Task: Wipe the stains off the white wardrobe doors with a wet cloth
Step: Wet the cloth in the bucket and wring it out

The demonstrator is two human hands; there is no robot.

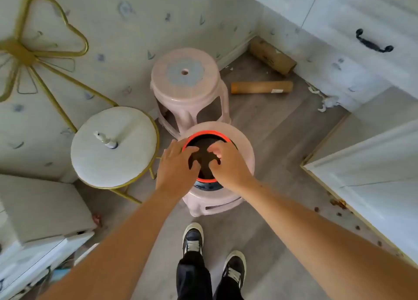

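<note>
Cloth (203, 156) clutched by left hand (178, 164) and right hand (228, 164) in basin (204, 132) atop nearer pink stool (246, 150), grey floor (271, 130)

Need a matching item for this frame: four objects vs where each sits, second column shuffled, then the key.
Things
1. dark cloth
2. orange-rimmed basin
3. small bottle
4. cardboard tubes

Places
A. lying on the white cushioned stool
B. lying on the floor
C. inside the orange-rimmed basin
D. on the nearer pink stool

Pairs: 1-C, 2-D, 3-A, 4-B
</note>
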